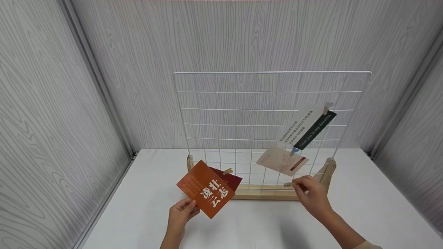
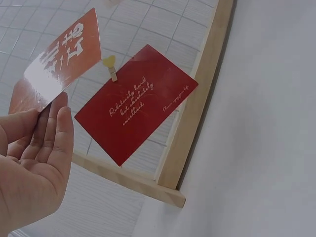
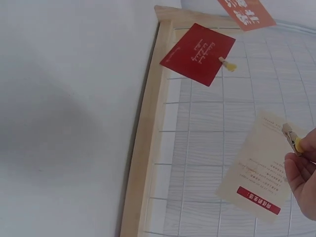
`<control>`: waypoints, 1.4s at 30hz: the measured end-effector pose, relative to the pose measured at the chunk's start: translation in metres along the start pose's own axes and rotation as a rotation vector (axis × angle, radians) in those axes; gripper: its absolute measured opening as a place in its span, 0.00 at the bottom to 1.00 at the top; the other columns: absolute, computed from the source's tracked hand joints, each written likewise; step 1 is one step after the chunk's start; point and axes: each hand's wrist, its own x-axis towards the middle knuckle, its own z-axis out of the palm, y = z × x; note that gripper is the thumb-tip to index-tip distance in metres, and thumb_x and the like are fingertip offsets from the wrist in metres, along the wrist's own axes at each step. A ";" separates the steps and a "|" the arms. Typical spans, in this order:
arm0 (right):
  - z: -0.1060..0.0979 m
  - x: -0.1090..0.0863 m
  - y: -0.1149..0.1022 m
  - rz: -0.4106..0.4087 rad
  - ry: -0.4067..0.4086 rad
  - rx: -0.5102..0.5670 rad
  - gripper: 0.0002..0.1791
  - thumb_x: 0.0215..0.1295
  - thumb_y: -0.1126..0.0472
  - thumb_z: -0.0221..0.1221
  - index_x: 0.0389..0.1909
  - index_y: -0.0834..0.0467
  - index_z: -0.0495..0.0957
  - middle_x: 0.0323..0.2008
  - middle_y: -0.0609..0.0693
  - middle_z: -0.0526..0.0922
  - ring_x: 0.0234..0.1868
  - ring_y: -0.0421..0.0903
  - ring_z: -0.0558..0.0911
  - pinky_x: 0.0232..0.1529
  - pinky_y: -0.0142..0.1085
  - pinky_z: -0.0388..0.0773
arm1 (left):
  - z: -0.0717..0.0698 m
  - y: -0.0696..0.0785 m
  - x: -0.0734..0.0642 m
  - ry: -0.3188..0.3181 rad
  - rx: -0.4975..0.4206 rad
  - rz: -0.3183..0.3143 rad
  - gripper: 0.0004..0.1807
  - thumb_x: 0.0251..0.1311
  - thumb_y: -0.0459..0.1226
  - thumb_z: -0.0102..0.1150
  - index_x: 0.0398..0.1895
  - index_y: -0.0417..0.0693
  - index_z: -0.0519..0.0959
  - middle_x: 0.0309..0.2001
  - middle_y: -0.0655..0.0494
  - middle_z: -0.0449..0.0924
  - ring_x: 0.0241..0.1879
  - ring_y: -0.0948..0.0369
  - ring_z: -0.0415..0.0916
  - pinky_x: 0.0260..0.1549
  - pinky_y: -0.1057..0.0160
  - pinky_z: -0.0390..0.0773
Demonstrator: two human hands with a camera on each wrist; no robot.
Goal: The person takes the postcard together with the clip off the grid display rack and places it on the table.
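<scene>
My left hand (image 1: 182, 212) pinches an orange card (image 1: 206, 189) with white characters by its lower left edge, between thumb and fingers. Held up in front of the wire grid, it partly covers a dark red card (image 2: 136, 106), which a yellow-topped clothespin (image 2: 111, 68) fixes to the grid. My right hand (image 1: 313, 195) pinches a small wooden clothespin (image 3: 292, 138) with a yellow end, near the grid's lower right. Just above that hand in the head view hangs a cream card (image 1: 282, 160) with a red strip, clipped by a blue-topped clothespin (image 1: 294, 151).
The white wire grid (image 1: 272, 72) stands upright on a wooden base (image 1: 266, 195) on a white table (image 1: 145, 180). Higher on its right side hangs a white and dark green card (image 1: 314, 129) under another clothespin (image 1: 326, 108). Wood-grain panels (image 1: 41, 103) enclose the table.
</scene>
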 end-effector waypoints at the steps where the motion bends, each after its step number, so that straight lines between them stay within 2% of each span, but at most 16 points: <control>1: 0.000 -0.002 0.002 0.009 -0.003 0.003 0.13 0.41 0.78 0.61 0.27 0.59 0.77 0.25 0.40 0.73 0.23 0.33 0.69 0.21 0.26 0.71 | -0.002 -0.001 -0.001 0.005 0.003 -0.010 0.15 0.53 0.36 0.55 0.39 0.31 0.75 0.33 0.45 0.78 0.31 0.56 0.77 0.33 0.61 0.75; 5: -0.001 -0.011 0.009 0.050 -0.005 -0.004 0.12 0.41 0.78 0.61 0.26 0.60 0.77 0.23 0.40 0.72 0.22 0.34 0.70 0.21 0.26 0.71 | -0.013 -0.005 -0.003 0.019 0.022 -0.042 0.15 0.53 0.36 0.55 0.39 0.31 0.74 0.34 0.45 0.78 0.32 0.55 0.77 0.33 0.61 0.75; 8: -0.003 -0.019 0.016 0.081 0.006 -0.013 0.11 0.41 0.78 0.61 0.25 0.60 0.77 0.23 0.39 0.72 0.22 0.34 0.71 0.20 0.25 0.71 | -0.023 -0.014 0.000 0.034 0.047 -0.052 0.17 0.53 0.37 0.55 0.41 0.31 0.73 0.35 0.44 0.77 0.33 0.54 0.77 0.34 0.59 0.75; 11: -0.006 -0.028 0.023 0.108 0.018 -0.018 0.11 0.41 0.78 0.61 0.25 0.60 0.77 0.22 0.40 0.74 0.21 0.34 0.71 0.20 0.24 0.70 | -0.041 -0.037 0.012 0.044 0.055 -0.098 0.20 0.50 0.41 0.58 0.42 0.34 0.74 0.35 0.46 0.78 0.34 0.55 0.77 0.34 0.60 0.75; 15: -0.011 -0.039 0.032 0.134 0.025 -0.042 0.11 0.41 0.78 0.61 0.25 0.61 0.77 0.22 0.41 0.74 0.21 0.33 0.70 0.20 0.23 0.69 | -0.067 -0.070 0.028 0.073 0.017 -0.145 0.24 0.45 0.44 0.61 0.42 0.37 0.74 0.34 0.47 0.79 0.33 0.56 0.77 0.32 0.61 0.75; 17: -0.014 -0.045 0.037 0.161 0.027 -0.056 0.11 0.41 0.78 0.62 0.25 0.61 0.77 0.22 0.42 0.74 0.21 0.33 0.70 0.20 0.23 0.69 | -0.073 -0.074 0.026 0.093 -0.001 -0.156 0.24 0.44 0.44 0.62 0.42 0.36 0.74 0.34 0.47 0.78 0.33 0.55 0.77 0.32 0.61 0.76; 19: -0.017 -0.050 0.042 0.212 0.026 -0.071 0.09 0.42 0.76 0.62 0.25 0.61 0.77 0.22 0.42 0.73 0.21 0.33 0.70 0.20 0.23 0.69 | -0.077 -0.072 0.022 0.082 0.000 -0.170 0.24 0.44 0.44 0.62 0.42 0.36 0.74 0.34 0.47 0.78 0.33 0.56 0.77 0.32 0.61 0.75; 26: -0.029 -0.064 0.056 0.474 -0.045 -0.076 0.07 0.47 0.72 0.60 0.30 0.63 0.78 0.25 0.48 0.77 0.23 0.36 0.72 0.21 0.27 0.70 | -0.072 -0.036 -0.012 0.080 0.057 -0.181 0.19 0.53 0.36 0.56 0.42 0.29 0.72 0.34 0.44 0.78 0.32 0.55 0.77 0.35 0.57 0.74; 29: -0.035 -0.068 0.062 0.549 -0.053 -0.081 0.05 0.48 0.70 0.60 0.29 0.64 0.78 0.25 0.51 0.78 0.23 0.36 0.72 0.21 0.27 0.70 | -0.076 -0.031 -0.019 0.078 0.057 -0.202 0.17 0.54 0.35 0.54 0.43 0.28 0.72 0.33 0.44 0.78 0.31 0.55 0.77 0.35 0.57 0.74; 33: -0.041 -0.075 0.073 0.631 -0.060 -0.067 0.06 0.50 0.68 0.59 0.30 0.65 0.77 0.24 0.52 0.78 0.23 0.37 0.72 0.20 0.28 0.70 | -0.085 -0.032 -0.021 0.076 0.036 -0.218 0.20 0.51 0.37 0.58 0.42 0.28 0.72 0.31 0.46 0.78 0.30 0.56 0.77 0.36 0.56 0.74; 35: -0.042 -0.083 0.089 0.684 -0.066 -0.032 0.09 0.51 0.64 0.60 0.32 0.66 0.77 0.24 0.52 0.78 0.23 0.38 0.73 0.20 0.31 0.71 | -0.090 -0.034 -0.022 0.066 0.022 -0.227 0.22 0.49 0.38 0.60 0.42 0.29 0.72 0.29 0.47 0.78 0.30 0.56 0.77 0.36 0.56 0.74; 37: -0.039 -0.095 0.117 0.744 -0.073 -0.009 0.13 0.53 0.58 0.59 0.33 0.64 0.77 0.24 0.52 0.78 0.24 0.40 0.74 0.18 0.32 0.72 | -0.094 -0.035 -0.023 0.055 0.009 -0.238 0.24 0.46 0.40 0.62 0.41 0.28 0.72 0.29 0.47 0.78 0.30 0.56 0.77 0.36 0.57 0.74; 40: -0.030 -0.119 0.169 0.803 -0.054 -0.034 0.18 0.51 0.50 0.59 0.35 0.61 0.77 0.26 0.51 0.78 0.25 0.41 0.76 0.19 0.33 0.73 | -0.099 -0.035 -0.024 0.048 -0.004 -0.255 0.26 0.45 0.40 0.63 0.42 0.27 0.71 0.29 0.47 0.78 0.30 0.56 0.77 0.36 0.56 0.74; 42: -0.027 -0.130 0.191 0.814 -0.042 -0.081 0.19 0.51 0.47 0.58 0.36 0.59 0.77 0.27 0.51 0.79 0.25 0.41 0.76 0.20 0.31 0.73 | -0.102 -0.035 -0.024 0.060 -0.009 -0.263 0.26 0.46 0.38 0.62 0.43 0.25 0.70 0.29 0.47 0.78 0.30 0.56 0.77 0.35 0.56 0.74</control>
